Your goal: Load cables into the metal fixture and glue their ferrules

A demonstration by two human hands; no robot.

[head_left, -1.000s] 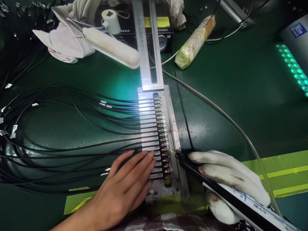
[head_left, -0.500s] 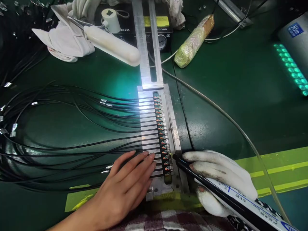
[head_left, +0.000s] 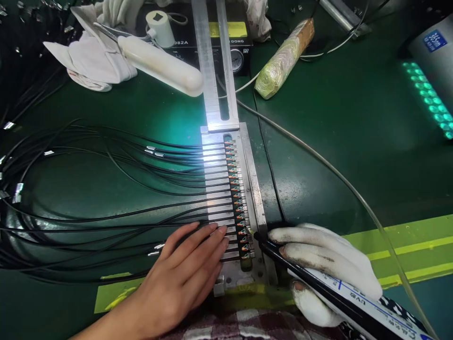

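Note:
My bare left hand [head_left: 187, 269] lies flat, fingers stretched out, across the lower part of a metal fixture [head_left: 216, 189] and the black cables [head_left: 141, 208] running into it. The cables sit side by side, their stripped ends with small orange wires and metal connectors [head_left: 236, 195] over a dark slot. My right hand [head_left: 325, 255], in a white glove with smudged, cut-open fingertips, grips a dispensing syringe [head_left: 339, 302] labelled UV glue. The syringe's thin tip points left at a connector near the fixture's lower end; whether it touches cannot be told.
A slotted metal bar [head_left: 208, 61] extends beyond the fixture, in front of a black dispenser box [head_left: 187, 56]. A white-handled tool [head_left: 159, 66] lies beside white gloves [head_left: 95, 61]. At right, a UV lamp [head_left: 430, 56] glows. A clear hose [head_left: 318, 158] crosses the green mat.
My right hand and the syringe tip have shifted slightly toward me, down the row of connectors. My left hand stays in place.

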